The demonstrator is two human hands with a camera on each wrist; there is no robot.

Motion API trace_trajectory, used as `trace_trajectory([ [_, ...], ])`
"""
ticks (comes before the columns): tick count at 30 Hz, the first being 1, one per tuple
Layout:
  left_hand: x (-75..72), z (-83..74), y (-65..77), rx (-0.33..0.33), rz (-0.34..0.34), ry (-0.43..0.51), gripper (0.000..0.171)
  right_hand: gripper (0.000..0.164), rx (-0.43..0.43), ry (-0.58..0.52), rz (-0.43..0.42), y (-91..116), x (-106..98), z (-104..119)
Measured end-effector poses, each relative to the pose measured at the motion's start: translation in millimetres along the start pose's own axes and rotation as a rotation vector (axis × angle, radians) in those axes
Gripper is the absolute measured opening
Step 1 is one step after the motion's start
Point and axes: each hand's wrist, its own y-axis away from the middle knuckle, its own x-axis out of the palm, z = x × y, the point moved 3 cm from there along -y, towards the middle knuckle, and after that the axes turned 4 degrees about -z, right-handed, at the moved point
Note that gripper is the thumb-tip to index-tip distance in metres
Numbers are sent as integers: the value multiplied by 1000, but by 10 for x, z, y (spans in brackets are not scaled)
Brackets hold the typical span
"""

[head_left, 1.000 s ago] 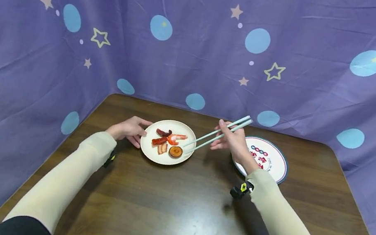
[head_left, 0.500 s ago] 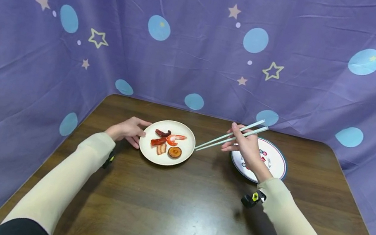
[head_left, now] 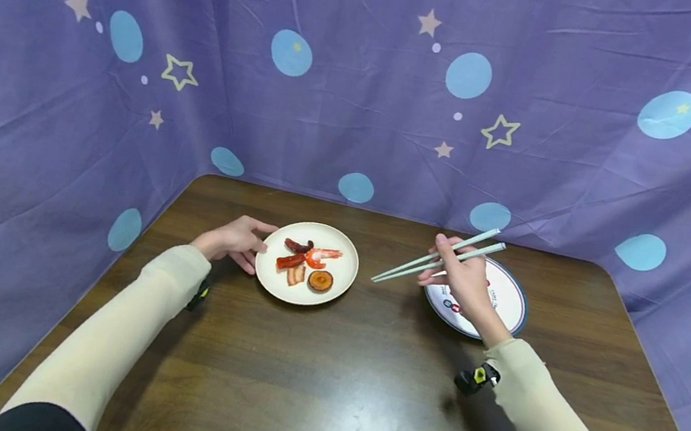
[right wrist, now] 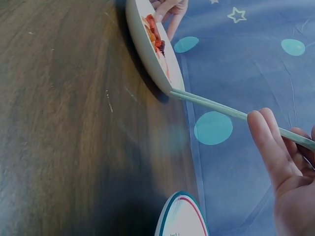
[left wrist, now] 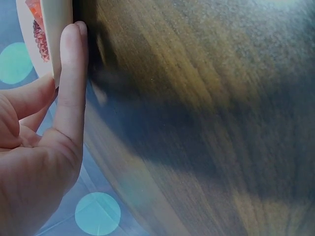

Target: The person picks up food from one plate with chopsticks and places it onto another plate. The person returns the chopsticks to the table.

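Observation:
My left hand [head_left: 233,239] grips the left rim of a cream plate [head_left: 344,271], thumb on top and fingers beneath. On this plate lie a shrimp [head_left: 326,254], a round brown slice [head_left: 321,281], a streaky bacon-like piece [head_left: 296,274], a red chunk [head_left: 289,261] and a dark curled tentacle-like piece [head_left: 297,246]. With my right hand [head_left: 464,281] I hold a pair of pale green chopsticks [head_left: 409,267]. Their tips are close together, just right of the cream plate and apart from it in the head view, with no food between them.
A white plate [head_left: 509,300] with a blue rim and red print sits behind and under my right hand, partly hidden by it. Both plates are on a brown wooden table [head_left: 289,375]. A purple curtain [head_left: 353,94] hangs along the table's back and left sides.
My right hand has drawn the chopsticks away to the right, from over the cream plate's right edge to beside it. The left hand, plate and food stay in place.

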Motion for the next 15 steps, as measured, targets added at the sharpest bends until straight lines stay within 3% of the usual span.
trace_trajectory([
  [9,2,-3,5,-1,4,-8,68,50,-53,143,-31,95,-25,23],
  [15,1,-4,-1,-2,3,-15,68,33,-156,257,-3,168,21,60],
])
